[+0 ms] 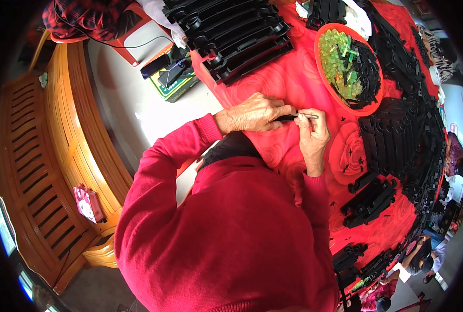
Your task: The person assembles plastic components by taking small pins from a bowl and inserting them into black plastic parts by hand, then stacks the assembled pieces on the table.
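Close to the table's near edge, my left hand (257,113) is closed round a small black plastic piece (286,118), most of it hidden by the fingers. My right hand (314,136) pinches a thin grey metal-looking stick (308,115), whose exact kind I cannot tell. Its left end meets or nearly meets the black piece between the two hands. Beyond them to the right, a red bowl (322,78) holds translucent yellow-green pieces (335,52) and slim black pieces (367,73).
Ribbed black plastic trays (236,36) are stacked at the far side of the rose-patterned red tablecloth (346,148). More black parts (390,135) pile up at right. A green box (177,88) with phones stands left of the table, near a wooden bench (39,171). People (421,260) are at far right.
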